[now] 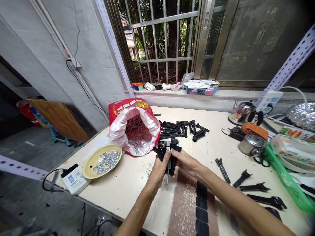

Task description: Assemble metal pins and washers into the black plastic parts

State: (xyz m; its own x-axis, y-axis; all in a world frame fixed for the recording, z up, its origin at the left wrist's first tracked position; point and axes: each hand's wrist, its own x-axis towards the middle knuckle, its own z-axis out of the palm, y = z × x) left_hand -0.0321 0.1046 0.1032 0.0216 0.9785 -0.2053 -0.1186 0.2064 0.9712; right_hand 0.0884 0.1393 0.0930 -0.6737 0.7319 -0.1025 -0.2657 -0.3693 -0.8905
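Note:
Both hands are together near the middle of the table. My left hand [160, 167] is closed, its thumb pressed against a black plastic part [161, 150] with a silvery metal piece in it. From the other side, my right hand [185, 161] closes its thumb and fingers on the same black assembly. Below it a thin metal rod points down; I cannot tell whether it belongs to the part. Just behind the hands lies a pile of similar black plastic parts [183, 127]. A red and white bag [115, 134] of long reddish screws [137, 128] lies open to the left.
At left stand a yellow plate [86, 167] of small shiny metal pieces and a white box [73, 180] with a cable. Black pads [201, 207] lie in a row on a brown strip. At right are several loose black parts [256, 187], a metal pot [251, 146] and a green basket [287, 178].

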